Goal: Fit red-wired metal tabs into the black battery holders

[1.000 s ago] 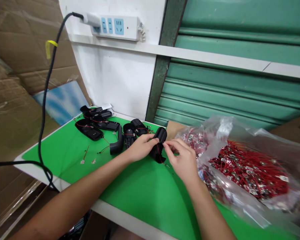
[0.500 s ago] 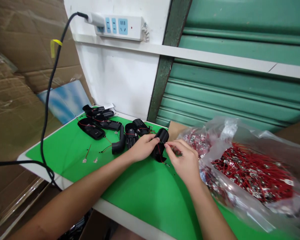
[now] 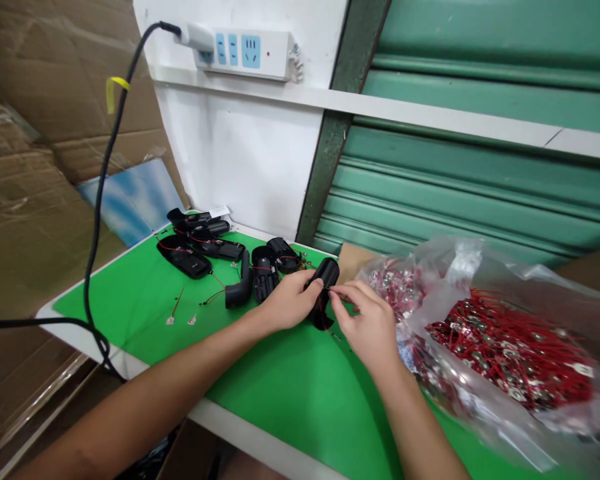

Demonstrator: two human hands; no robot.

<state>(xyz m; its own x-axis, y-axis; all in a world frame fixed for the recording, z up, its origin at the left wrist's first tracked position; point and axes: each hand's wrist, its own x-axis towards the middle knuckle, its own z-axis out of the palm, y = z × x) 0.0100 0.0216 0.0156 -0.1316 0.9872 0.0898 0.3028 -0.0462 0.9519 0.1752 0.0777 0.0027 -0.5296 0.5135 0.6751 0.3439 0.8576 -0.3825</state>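
In my left hand (image 3: pixel 296 300) I grip a black plastic housing (image 3: pixel 329 271), a hollow rounded shell tilted over the green tabletop. My thumb presses on its side, and the other fingers are partly hidden behind it. A thin red wire (image 3: pixel 321 305) runs along the shell, with a small metal contact hanging by its lower end. Thumb and forefinger of my right hand (image 3: pixel 367 320) are pinched together at the shell's right side, on the wire's upper end. That tip is tiny and mostly covered by the fingertips. Just left of my left hand stands another black housing (image 3: pixel 265 270).
More black housings (image 3: pixel 185 257) with red wires lie at the back left. A curved black part (image 3: pixel 239 292) and loose contacts (image 3: pixel 171 320) rest nearer. A clear plastic bag (image 3: pixel 510 360) full of red-wired contacts takes up the right side. A black cable (image 3: pixel 100 180) hangs at left.
The view has shifted very slightly. Both hands stay at the same housing, and my right fingertips remain pinched at its side with only a small adjustment.
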